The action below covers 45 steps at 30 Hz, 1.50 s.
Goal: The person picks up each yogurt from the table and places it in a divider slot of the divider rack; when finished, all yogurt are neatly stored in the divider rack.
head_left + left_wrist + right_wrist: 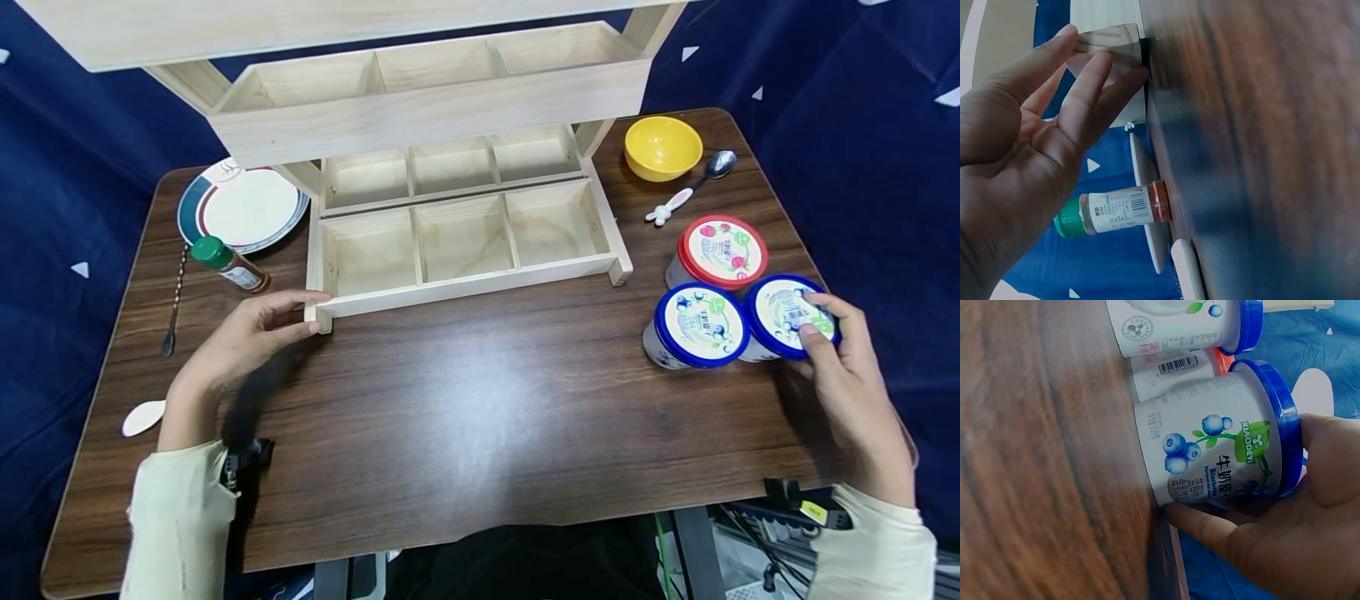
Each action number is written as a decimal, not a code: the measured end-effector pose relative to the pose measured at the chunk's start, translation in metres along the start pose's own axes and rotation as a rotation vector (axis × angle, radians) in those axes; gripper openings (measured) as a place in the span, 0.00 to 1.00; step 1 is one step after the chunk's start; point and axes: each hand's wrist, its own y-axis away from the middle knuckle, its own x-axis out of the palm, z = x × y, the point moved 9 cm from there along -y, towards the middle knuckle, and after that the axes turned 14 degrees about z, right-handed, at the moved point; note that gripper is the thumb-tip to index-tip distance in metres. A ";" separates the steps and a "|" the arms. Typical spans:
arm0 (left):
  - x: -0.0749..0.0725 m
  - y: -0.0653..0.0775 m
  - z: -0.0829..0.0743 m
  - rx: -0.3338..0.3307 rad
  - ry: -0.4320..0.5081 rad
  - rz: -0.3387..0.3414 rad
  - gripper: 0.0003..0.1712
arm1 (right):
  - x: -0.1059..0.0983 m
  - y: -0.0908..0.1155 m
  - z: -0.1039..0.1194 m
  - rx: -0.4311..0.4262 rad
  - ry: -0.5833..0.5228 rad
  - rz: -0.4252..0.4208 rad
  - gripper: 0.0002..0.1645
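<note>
At the front left corner of a tiered wooden rack (450,292), my left hand (236,342) pinches the end of the side rail between thumb and fingers. My right hand (851,383) grips a blue-lidded blueberry tub (1210,444), its thumb on the lid and fingers about the side. This tub stands on the table at the right. Close against it are another blue-lidded tub (701,325) and, behind, a red-lidded tub (723,250). Fingers behind the gripped tub are partly hidden.
Left of the rack lie a plate (251,208), a tipped green-capped spice bottle (243,271), a twisted-handled spoon (176,304) and a white spoon (142,418). A yellow bowl (663,150) and rabbit-handled spoon (690,190) are at the back right.
</note>
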 end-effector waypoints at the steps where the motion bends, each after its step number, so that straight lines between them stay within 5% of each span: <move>1: 0.000 0.000 0.000 -0.005 0.001 0.003 0.22 | 0.000 0.000 0.001 0.000 0.009 -0.005 0.25; 7: 0.000 -0.001 0.002 -0.035 -0.008 0.016 0.23 | -0.008 0.003 0.011 0.055 0.262 -0.089 0.27; 18: 0.000 -0.001 0.004 -0.052 0.014 0.019 0.23 | -0.020 0.005 0.051 0.148 0.484 -0.287 0.29; 24: -0.002 0.000 0.004 -0.037 -0.009 0.011 0.23 | -0.017 -0.009 0.068 0.067 0.245 -0.297 0.27; 30: -0.002 0.000 0.007 -0.062 0.018 0.011 0.23 | -0.017 -0.018 0.081 0.057 0.271 -0.342 0.27; 36: -0.002 -0.001 0.003 -0.057 0.005 0.002 0.23 | -0.016 -0.027 0.083 -0.047 -0.054 -0.321 0.25; 45: -0.002 -0.002 0.003 -0.085 0.003 0.002 0.23 | 0.010 -0.041 0.108 -0.087 0.012 -0.303 0.24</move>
